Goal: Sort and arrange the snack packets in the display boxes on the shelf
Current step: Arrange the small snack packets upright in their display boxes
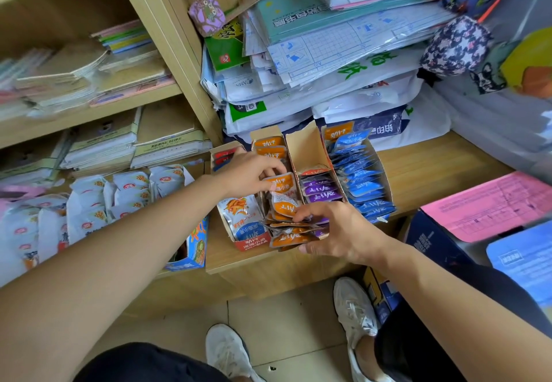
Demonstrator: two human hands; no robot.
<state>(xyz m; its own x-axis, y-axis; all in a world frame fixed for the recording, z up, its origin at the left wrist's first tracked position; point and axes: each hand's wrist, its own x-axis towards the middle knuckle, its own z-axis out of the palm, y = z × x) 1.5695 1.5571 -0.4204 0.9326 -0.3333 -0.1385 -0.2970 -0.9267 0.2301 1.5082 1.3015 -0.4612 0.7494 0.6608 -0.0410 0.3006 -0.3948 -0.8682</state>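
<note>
Packets (283,209) crinkly, orange; left hand (249,174), right hand (339,233) pinching.

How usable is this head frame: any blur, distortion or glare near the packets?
Head view: soft even light, no hard shadows; wide-angle stretch toward the edges; orange packets, left hand and right hand sharp at centre; white packets at the left edge blurred; slight sheen on the plastic-wrapped sheets.

Blurred white packets (86,199) at left edge, print probably illegible

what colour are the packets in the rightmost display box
The packets are blue, seen in the head view.
</note>
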